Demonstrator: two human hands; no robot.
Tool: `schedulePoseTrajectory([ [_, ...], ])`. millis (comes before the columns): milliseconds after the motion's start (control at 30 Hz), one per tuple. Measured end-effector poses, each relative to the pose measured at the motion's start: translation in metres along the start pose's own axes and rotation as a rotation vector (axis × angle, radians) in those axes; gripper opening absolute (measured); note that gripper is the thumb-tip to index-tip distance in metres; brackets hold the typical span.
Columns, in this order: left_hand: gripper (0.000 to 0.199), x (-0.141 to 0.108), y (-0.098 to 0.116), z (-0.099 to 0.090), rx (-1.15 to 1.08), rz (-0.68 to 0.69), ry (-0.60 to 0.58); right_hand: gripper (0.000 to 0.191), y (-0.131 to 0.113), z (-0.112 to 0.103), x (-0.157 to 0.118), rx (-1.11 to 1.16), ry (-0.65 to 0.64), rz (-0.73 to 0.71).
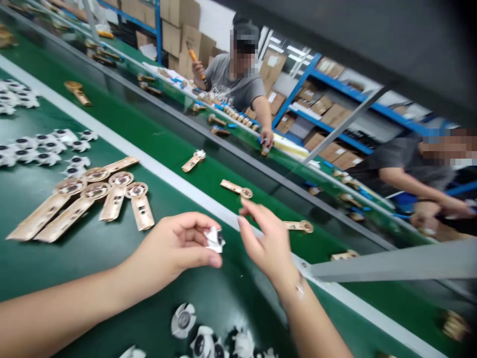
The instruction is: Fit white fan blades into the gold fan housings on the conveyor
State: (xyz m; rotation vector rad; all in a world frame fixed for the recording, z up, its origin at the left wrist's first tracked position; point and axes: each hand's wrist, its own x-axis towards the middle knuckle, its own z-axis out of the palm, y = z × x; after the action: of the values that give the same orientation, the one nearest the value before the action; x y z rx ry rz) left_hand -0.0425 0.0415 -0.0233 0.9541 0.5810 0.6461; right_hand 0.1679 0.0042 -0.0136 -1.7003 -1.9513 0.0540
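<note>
My left hand is closed round a small white fan part with a dark centre, held above the green table. To its right, my right hand reaches over the white strip with thumb and fingers apart and nothing between them. Just beyond those fingertips lies a tan handle-shaped piece with a round end, on the green belt. Another tan piece lies behind my right hand, partly covered by it. White fan parts sit on the table below my hands.
Several tan housings are grouped at the left, near rows of white fan parts. A white strip borders the belt. Across it, a person in grey holds an orange tool. Another person works at the right, beyond a grey metal bar.
</note>
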Motion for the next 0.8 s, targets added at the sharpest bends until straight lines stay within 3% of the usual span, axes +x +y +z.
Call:
schedulePoseTrajectory([
  [133, 0.034, 0.013, -0.005, -0.016, 0.041, 0.125, 0.03, 0.042, 0.042, 0.023, 0.081, -0.191, -0.072, 0.262],
  [200, 0.035, 0.017, -0.007, -0.019, 0.05, 0.172, 0.056, 0.037, 0.052, 0.032, 0.105, -0.208, -0.151, 0.312],
  [267, 0.039, 0.017, -0.004, -0.019, 0.068, 0.168, 0.08, 0.034, 0.052, 0.037, 0.112, -0.193, -0.215, 0.333],
  [367, 0.041, 0.01, 0.005, -0.015, 0.109, 0.104, 0.135, 0.033, 0.039, 0.035, 0.094, -0.134, -0.262, 0.333],
  [467, 0.038, 0.003, 0.013, -0.015, 0.15, 0.091, 0.155, 0.028, 0.017, 0.016, 0.053, -0.02, -0.229, 0.324],
  [567, 0.033, -0.003, 0.016, -0.014, 0.199, 0.118, 0.094, 0.03, -0.014, -0.007, 0.006, 0.141, -0.157, 0.341],
  [667, 0.028, -0.011, 0.016, -0.007, 0.168, 0.146, 0.011, 0.045, -0.041, -0.022, -0.032, 0.361, -0.124, 0.373],
  [800, 0.038, -0.018, 0.014, 0.004, 0.215, 0.13, -0.05, 0.053, -0.056, -0.025, -0.055, 0.617, 0.025, 0.399],
])
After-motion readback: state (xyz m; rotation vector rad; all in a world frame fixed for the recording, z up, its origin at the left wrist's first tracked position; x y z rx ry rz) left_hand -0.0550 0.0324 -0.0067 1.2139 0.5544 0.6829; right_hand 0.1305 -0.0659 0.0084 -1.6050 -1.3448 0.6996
